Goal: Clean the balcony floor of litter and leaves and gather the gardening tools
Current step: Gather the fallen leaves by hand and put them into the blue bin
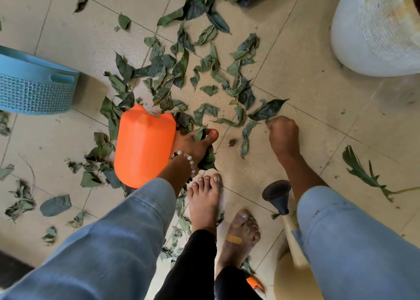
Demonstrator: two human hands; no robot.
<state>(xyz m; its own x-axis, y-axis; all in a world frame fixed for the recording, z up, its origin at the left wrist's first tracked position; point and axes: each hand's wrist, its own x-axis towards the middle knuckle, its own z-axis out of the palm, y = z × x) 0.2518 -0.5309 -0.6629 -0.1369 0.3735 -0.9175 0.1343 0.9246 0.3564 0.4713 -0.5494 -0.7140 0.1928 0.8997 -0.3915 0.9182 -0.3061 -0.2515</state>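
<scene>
Leaves (204,72) strewn over floor tiles from 9 to 1 o'clock, light, limp, crumbly: left hand (193,145) fingers clamped on a bunch beside orange container (143,145), right hand (284,133) fingers pinching one leaf's tip; gather by handfuls.

Wilted green leaves (181,67) lie scattered across the beige tiled floor (306,108), thickest in the middle. An orange plastic scoop (143,145) lies on its side among them, and a bunch of leaves (205,156) sits bundled just beside it. A watering can's black spout (277,195) points up nearby.
</scene>
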